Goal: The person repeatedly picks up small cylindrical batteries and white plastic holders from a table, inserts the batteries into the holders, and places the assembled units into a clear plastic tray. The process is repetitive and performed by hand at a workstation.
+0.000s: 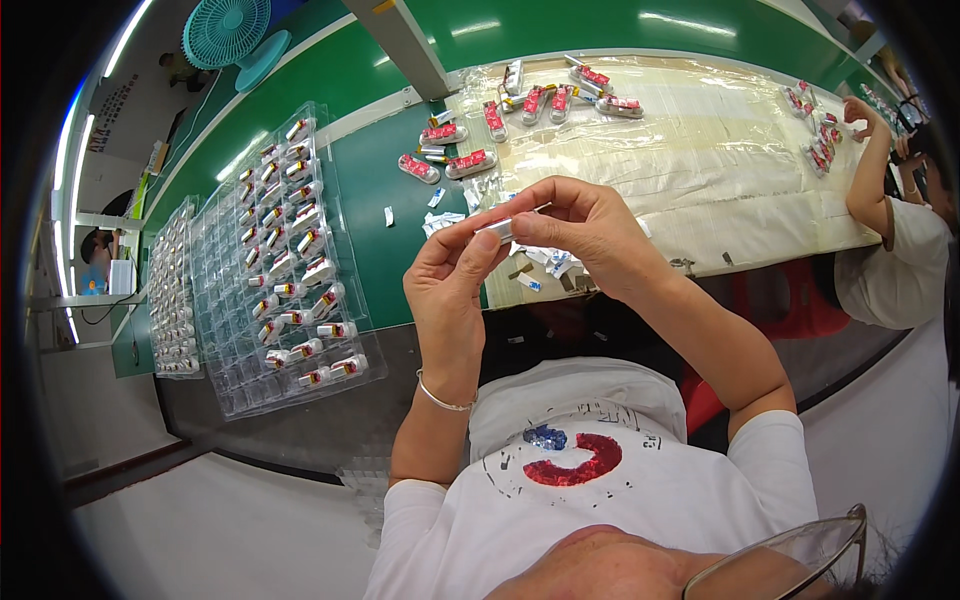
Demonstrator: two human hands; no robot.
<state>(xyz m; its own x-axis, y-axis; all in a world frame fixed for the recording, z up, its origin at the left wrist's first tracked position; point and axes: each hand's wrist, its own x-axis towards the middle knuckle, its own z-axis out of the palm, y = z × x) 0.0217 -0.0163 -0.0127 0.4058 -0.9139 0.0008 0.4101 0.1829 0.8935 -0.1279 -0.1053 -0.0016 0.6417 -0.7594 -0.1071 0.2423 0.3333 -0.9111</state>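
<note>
My left hand (pixel 452 275) and my right hand (pixel 592 232) meet above the table's front part. Between their fingertips is a small silvery-white oblong piece (pixel 499 231), pinched from both ends; the fingers cover much of it. Under and around the hands lie several white paper slips with blue print (pixel 553 262). Beyond them rest several oval casings with red faces (pixel 470 163), some beside small silver pieces with yellow ends (pixel 441 118). To the left, a clear plastic tray (pixel 225 330) holds many white-and-silver pieces with yellow and dark red ends (pixel 310 242), mostly in its right-hand columns.
A second filled tray (pixel 175 290) stands farther left. A turquoise fan (pixel 228 32) is at the back left, near a metal post (pixel 402 45). Taped cream sheeting (pixel 700 190) covers the green table. At right, another person's hand (pixel 866 118) is near more red-faced casings (pixel 822 145).
</note>
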